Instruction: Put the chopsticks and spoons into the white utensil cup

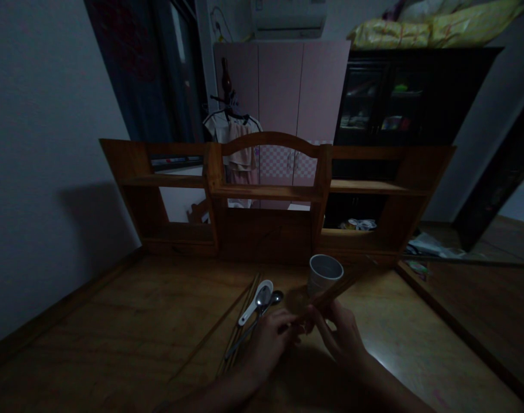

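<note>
Two bare hands close on a bundle of thin brown sticks [345,285] above a wooden tabletop in a dim room.
The left hand [270,339] pinches the bundle's near end and the right hand [340,335] grips it farther up, the sticks slanting away to the right. Left of the grip lie a white spoon [247,315], two metal spoons [277,296], one resting in the white spoon's bowl, and loose sticks [210,331]; just beyond the grip stands a gray cup [315,284], and farther back, a wooden shelf unit [266,192] and pink wardrobe [279,86].
</note>
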Available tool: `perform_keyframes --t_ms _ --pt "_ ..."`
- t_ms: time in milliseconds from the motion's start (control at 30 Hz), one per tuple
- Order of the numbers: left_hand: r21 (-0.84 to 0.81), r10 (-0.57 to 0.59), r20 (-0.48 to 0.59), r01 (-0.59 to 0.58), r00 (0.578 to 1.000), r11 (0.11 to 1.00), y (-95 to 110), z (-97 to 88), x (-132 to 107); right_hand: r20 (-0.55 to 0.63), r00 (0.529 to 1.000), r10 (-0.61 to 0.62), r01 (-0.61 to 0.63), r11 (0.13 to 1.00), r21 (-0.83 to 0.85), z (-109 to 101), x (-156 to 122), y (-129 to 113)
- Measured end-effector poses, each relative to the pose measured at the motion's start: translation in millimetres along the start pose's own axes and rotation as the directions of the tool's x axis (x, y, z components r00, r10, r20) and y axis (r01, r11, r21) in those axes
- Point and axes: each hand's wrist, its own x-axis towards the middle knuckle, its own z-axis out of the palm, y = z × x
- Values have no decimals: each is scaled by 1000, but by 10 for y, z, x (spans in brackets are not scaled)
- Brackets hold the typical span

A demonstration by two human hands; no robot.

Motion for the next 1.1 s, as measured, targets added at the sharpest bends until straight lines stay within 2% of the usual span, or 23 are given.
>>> perform_keyframes --t_ms 267,467,700,1100 --pt "2 46 -1 -46 999 999 23 3 -1 21 1000 -6 6 1000 8 -12 -10 -18" --pt "117 45 -25 -42 999 992 90 -4 1 34 999 12 -13 1000 24 -15 -6 -15" --pt "124 53 -16 -51 998 991 164 -7 -37 33 999 -1 1 1000 -3 -43 -22 7" --pt "108 67 -17 -65 998 992 142 3 -46 17 1000 9 -7 997 -73 -55 -20 8"
